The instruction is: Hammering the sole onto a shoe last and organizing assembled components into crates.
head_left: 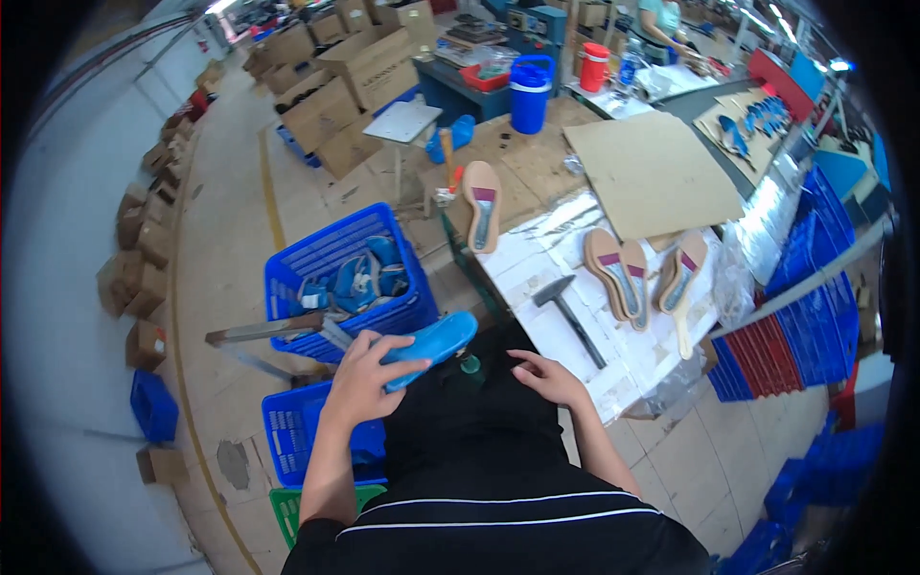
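Observation:
My left hand (363, 380) grips a smooth blue foot-shaped piece, apparently a shoe last (436, 347), fingers over its side, tilted above my lap. Empty and with fingers apart, my right hand (549, 378) hovers beside the near edge of the white-topped table (522, 278). On that table lies a hammer (569, 321) with a dark handle. Beyond it rest several tan insoles (613, 273) with purple patches and grey strips. Another insole (482, 206) lies at the table's far left, close to an orange-handled tool (448, 158).
To my left a blue basket (422, 297) holds blue-and-grey shoe parts, behind a metal bar (268, 329). Below it are another blue crate (283, 422) and a green one (286, 508). A large tan board (652, 172) and a blue jug (529, 96) occupy the table's far side. Stacked crates (767, 355) stand right.

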Available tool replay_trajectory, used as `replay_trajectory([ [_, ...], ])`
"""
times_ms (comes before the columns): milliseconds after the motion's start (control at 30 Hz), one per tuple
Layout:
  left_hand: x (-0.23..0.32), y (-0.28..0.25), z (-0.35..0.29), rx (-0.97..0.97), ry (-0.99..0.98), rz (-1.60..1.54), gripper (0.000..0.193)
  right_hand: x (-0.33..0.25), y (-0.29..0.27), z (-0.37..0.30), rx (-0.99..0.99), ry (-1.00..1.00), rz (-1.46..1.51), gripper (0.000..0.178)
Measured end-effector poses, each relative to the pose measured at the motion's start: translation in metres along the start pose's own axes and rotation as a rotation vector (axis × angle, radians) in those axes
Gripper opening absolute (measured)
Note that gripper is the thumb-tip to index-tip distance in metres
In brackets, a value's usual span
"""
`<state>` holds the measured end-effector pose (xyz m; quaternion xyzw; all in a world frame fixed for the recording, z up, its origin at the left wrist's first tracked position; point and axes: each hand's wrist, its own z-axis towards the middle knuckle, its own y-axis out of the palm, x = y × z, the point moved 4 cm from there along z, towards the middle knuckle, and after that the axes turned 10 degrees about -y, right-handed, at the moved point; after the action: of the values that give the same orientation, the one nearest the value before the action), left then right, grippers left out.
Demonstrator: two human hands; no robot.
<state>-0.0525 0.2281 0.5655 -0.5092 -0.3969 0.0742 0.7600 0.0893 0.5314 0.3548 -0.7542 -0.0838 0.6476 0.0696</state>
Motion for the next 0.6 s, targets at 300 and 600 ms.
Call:
replay_trajectory([
  [300,-0.030,0.001,-0.014,0.035,0.085,0.122,0.062,-0.025,-0.077,0.020,0.670,-0.228,-0.454,0.035],
  [600,-0.103,0.061,-0.066,0.586,-0.403,-0.751,0.120,0.017,-0.216,-0.022,1.232,0.126,-1.144,0.064],
])
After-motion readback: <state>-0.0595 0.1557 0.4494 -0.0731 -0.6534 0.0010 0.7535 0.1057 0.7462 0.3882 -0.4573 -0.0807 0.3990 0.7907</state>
